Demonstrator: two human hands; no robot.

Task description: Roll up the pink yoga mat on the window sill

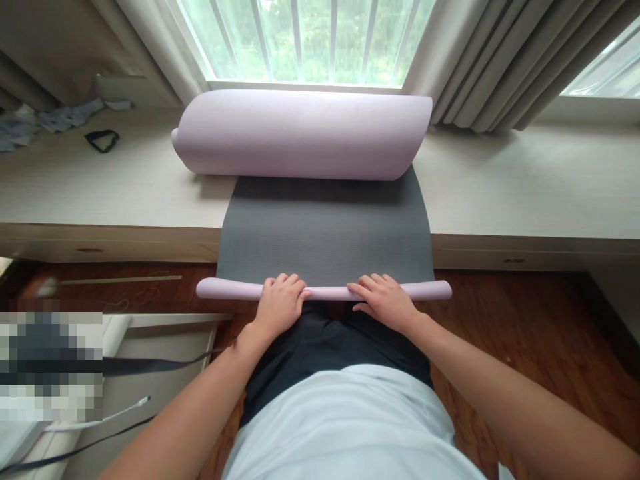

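Note:
A yoga mat [325, 230], grey on its upper face and pink on the other, hangs over the edge of the pale ledge toward my waist. Its near end is curled into a thin pink roll. My left hand [283, 303] is closed over that roll left of its middle, with the thumb along it. On the right part of the roll rests my right hand [385, 301], its fingers bent over the top and its thumb below. The mat's far end forms a large, loose pink curl [310, 133] by the window.
The pale ledge [525, 180] runs below a barred window [310, 40] with grey curtains [500, 60]. A black loop [103, 140] lies on its left side. At lower left are a pale chair-like frame [165, 340], a black strap [155, 365] and a white cable [125, 408].

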